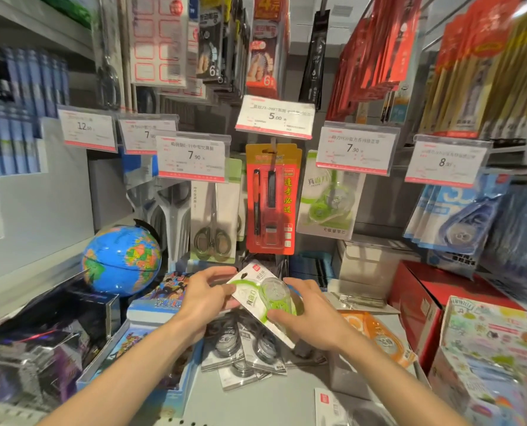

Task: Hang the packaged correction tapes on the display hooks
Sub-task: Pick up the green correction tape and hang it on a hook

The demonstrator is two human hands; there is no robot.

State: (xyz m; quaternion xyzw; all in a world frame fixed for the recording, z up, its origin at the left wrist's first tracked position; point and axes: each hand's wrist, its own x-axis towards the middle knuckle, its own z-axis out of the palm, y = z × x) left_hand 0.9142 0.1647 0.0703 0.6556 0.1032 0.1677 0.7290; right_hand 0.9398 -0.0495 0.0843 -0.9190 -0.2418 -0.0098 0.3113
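Head view: both hands pinch green correction tape pack edges.

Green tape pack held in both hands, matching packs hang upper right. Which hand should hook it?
Right hand, probably: it holds the green pack nearer the hanging green packs; the left hand would reach across.

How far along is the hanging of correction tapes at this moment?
Done: one green correction tape pack already hangs on a hook under the 7.90 tag. In hand: left hand and right hand both hold another green pack, low, not yet at a hook. Left: grey-black packs lie loose on the shelf.
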